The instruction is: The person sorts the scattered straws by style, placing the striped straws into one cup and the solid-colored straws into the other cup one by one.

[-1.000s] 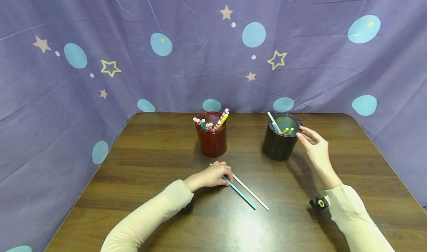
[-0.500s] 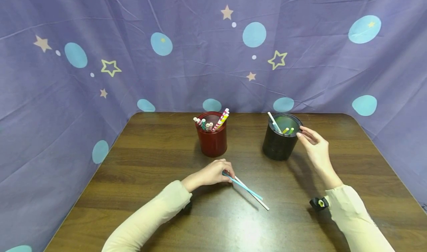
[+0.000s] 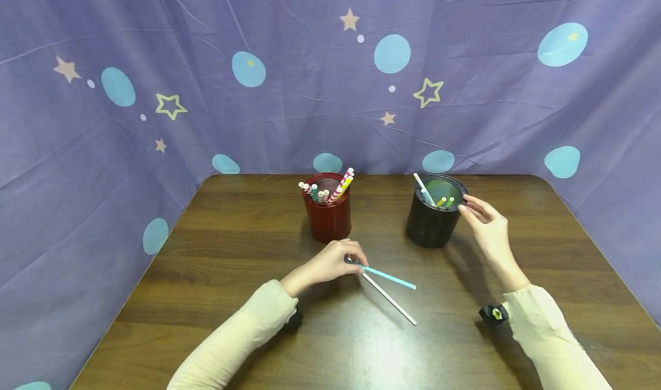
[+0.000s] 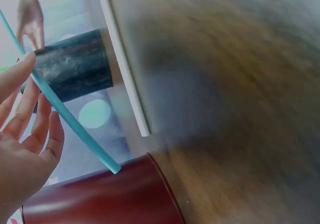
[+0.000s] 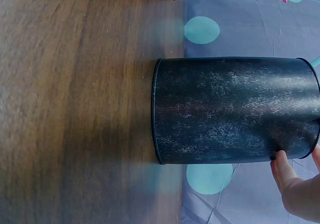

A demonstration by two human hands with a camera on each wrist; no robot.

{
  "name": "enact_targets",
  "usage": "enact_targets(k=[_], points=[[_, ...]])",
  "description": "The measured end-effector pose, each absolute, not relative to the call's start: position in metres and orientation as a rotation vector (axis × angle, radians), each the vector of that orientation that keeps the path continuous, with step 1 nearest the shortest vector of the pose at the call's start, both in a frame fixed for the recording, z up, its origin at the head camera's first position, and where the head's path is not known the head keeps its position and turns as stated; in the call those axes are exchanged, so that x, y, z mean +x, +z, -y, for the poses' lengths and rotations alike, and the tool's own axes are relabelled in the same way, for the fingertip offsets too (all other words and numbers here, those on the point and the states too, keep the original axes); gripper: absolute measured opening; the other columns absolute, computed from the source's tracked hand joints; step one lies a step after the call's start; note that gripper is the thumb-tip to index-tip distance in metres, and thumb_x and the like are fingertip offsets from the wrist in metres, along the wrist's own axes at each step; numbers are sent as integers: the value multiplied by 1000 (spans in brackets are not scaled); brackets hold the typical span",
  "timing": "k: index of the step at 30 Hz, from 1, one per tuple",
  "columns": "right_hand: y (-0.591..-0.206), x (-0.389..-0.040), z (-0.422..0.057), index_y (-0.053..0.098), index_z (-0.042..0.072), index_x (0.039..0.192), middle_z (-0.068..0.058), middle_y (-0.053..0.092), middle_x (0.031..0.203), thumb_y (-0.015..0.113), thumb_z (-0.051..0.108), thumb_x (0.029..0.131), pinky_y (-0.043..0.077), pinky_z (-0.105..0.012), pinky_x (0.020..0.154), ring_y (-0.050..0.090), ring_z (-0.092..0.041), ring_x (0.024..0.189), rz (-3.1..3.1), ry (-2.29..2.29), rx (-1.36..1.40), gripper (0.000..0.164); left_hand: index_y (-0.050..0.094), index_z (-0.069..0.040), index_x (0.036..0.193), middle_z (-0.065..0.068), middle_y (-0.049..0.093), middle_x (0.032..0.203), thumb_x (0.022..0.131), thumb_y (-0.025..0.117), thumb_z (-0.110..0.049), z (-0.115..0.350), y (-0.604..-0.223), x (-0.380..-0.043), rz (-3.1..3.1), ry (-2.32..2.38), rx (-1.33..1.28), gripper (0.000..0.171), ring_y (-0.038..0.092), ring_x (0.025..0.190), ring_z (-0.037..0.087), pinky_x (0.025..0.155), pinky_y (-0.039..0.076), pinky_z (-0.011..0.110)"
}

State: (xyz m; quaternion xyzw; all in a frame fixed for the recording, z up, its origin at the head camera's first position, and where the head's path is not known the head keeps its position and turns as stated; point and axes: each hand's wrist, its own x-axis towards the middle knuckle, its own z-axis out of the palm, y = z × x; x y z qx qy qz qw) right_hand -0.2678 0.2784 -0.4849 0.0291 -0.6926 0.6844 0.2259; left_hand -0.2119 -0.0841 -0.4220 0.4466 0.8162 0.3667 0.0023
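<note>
A light-blue paper straw [image 3: 391, 277] is pinched between the thumb and fingers of my left hand [image 3: 337, 260], raised off the table. In the left wrist view the blue straw [image 4: 80, 126] slants past the thumb tip, with the other fingers loosely bent below it. A plain white straw [image 3: 389, 300] lies on the table under the left hand. My right hand [image 3: 488, 229] grips the rim of a black can [image 3: 431, 229]; in the right wrist view the thumb presses on the side of the black can [image 5: 230, 109]. A few straws stand inside this can.
A dark red can [image 3: 330, 225] with several patterned straws [image 3: 343, 186] stands behind the left hand, left of the black can. Both stand on a brown wooden table [image 3: 232, 229]. A purple cloth [image 3: 310, 92] hangs along the table's back edge.
My left hand has lifted the blue straw from the table and moved slightly up and right. The straw's free end has swung toward the black can. The right hand holds still.
</note>
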Motion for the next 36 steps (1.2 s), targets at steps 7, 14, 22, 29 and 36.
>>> enact_targets(k=[7, 14, 22, 29, 36], points=[[-492, -274, -279, 61, 13, 114, -3, 62, 109, 69, 21, 77, 46, -13, 78, 59, -10, 97, 1972, 1762, 25, 38, 67, -7, 78, -1, 62, 73, 69, 73, -4, 79, -414, -216, -2570, 1329, 1343, 12, 51, 67, 10, 58, 46, 23], [-494, -275, -279, 61, 13, 113, -3, 62, 107, 69, 20, 77, 46, -13, 78, 59, -10, 97, 1957, 1765, 34, 38, 63, 2, 79, 10, 61, 74, 71, 69, 2, 71, -380, -203, -2555, 1468, 1213, 10, 55, 66, 13, 59, 49, 25], [-480, -265, -276, 61, 9, 113, -2, 62, 108, 69, 11, 77, 44, -12, 81, 58, -6, 97, 1868, 1946, 119, 37, 61, 7, 81, 16, 61, 74, 72, 67, 6, 62, -363, -199, -2551, 1638, 1098, 10, 56, 66, 19, 60, 50, 31], [-492, -273, -278, 61, 13, 114, -2, 62, 108, 68, 21, 78, 45, -11, 78, 58, -8, 97, 1983, 1751, 9, 38, 60, 8, 84, 18, 61, 75, 73, 65, 7, 54, -353, -199, -2522, 1817, 1023, 12, 57, 67, 24, 59, 49, 27], [-493, -274, -279, 61, 14, 113, -2, 62, 108, 69, 23, 77, 45, -12, 79, 58, -9, 97, 1985, 1738, -1, 38, 58, 8, 85, 21, 62, 79, 74, 65, 7, 42, -344, -201, -2523, 1973, 918, 13, 58, 69, 16, 64, 50, 29]])
